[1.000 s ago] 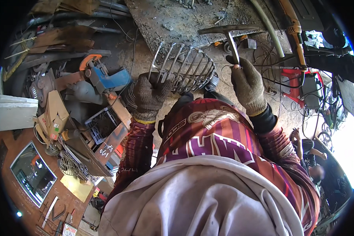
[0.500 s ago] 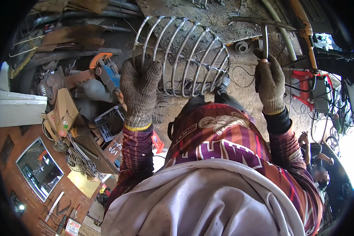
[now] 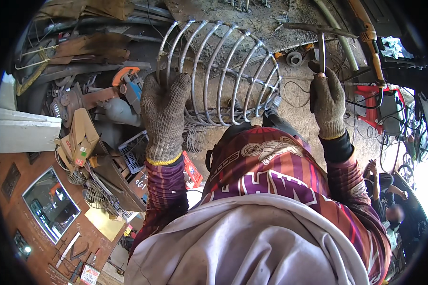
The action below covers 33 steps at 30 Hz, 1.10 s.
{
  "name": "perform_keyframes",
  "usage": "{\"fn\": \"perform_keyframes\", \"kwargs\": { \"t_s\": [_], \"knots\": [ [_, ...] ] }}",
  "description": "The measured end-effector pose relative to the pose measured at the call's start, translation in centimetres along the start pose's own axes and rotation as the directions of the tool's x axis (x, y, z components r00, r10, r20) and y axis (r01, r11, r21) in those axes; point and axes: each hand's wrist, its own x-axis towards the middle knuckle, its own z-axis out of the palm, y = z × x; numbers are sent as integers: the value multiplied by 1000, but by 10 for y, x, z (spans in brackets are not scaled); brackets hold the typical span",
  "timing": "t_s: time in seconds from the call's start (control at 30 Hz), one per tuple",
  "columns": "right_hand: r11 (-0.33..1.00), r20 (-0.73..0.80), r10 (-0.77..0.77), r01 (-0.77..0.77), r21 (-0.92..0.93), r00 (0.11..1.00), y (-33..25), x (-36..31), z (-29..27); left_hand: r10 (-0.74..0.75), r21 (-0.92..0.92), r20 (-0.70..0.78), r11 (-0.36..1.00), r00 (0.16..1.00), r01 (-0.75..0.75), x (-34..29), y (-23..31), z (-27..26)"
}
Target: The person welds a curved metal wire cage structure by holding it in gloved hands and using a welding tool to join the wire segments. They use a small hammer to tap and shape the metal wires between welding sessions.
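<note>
A cage of bent steel rods (image 3: 219, 71), its ribs welded to cross rods, stands tilted in front of me against the edge of a worktop. My left hand (image 3: 164, 114), in a knitted work glove, is closed around the ribs at its left end; the fingertips are partly hidden. To the right of the cage, my gloved right hand (image 3: 329, 102) grips a chipping hammer (image 3: 322, 52) by its handle. The hammer's long narrow head points up and away from me, apart from the cage.
The dirty worktop (image 3: 290, 14) lies beyond the cage. An angle grinder (image 3: 368, 35) hangs at the far right, above a red-framed machine (image 3: 371, 109) with cables. A brown table (image 3: 19, 199) with tools is at lower left. Another person (image 3: 392, 213) is at lower right.
The left end of the cage and my left hand have shifted slightly left and toward me. My right hand still holds the hammer, almost in the same place.
</note>
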Motion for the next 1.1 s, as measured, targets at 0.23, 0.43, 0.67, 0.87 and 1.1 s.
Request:
{"fn": "perform_keyframes", "kwargs": {
  "t_s": [0.23, 0.43, 0.67, 0.87, 1.1],
  "knots": [
    [1000, 36, -14, 14, -8, 999, -1, -7, 4, 143, 429, 121, 885, 982, -182, -11, -19, 6],
    [994, 144, -44, 57, -88, 989, -2, -20, 3, 182, 578, 181, 776, 967, -254, -36, -43, 6],
    [972, 222, 62, -9, -233, 973, 3, -29, 6, 157, 566, 223, 783, 962, -259, -30, -85, 14],
    [941, 283, 35, 65, -333, 958, 3, -27, 16, 67, 481, 230, 859, 971, -173, -29, -110, 17],
    [697, 144, -462, 459, -551, 875, 6, -16, 17, 35, 370, 240, 920, 970, -125, -25, -122, 18]
  ]
}}
